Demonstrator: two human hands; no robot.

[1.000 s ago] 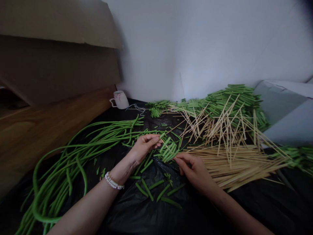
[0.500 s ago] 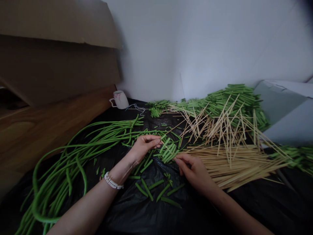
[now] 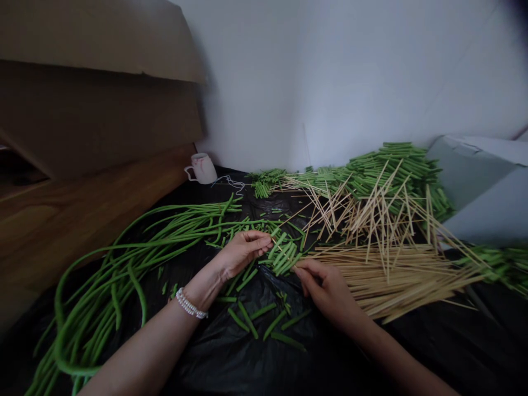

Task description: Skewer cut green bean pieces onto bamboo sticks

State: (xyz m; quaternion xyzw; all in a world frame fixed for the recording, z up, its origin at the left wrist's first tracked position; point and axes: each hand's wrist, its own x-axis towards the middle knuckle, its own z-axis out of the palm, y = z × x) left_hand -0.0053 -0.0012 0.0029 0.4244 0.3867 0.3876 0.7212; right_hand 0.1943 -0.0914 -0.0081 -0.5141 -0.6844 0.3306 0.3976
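Note:
My left hand point(image 3: 246, 251), with a beaded bracelet at the wrist, pinches the upper left end of a thin wooden skewer. The other end is between the closed fingers of my right hand point(image 3: 322, 283). Several cut green bean pieces point(image 3: 284, 254) sit side by side across the skewer between my hands. Loose bean pieces point(image 3: 249, 319) lie on the black plastic sheet point(image 3: 231, 363) below. Long uncut beans point(image 3: 124, 247) curve over the sheet at the left. A pile of bare skewers point(image 3: 396, 275) lies right of my right hand.
Stacked bean pieces point(image 3: 396, 170) stand at the back right, with skewer ends sticking out. A white mug point(image 3: 203, 169) is by the wall. Cardboard point(image 3: 94, 104) rises at the left, a pale box point(image 3: 482, 187) at the right.

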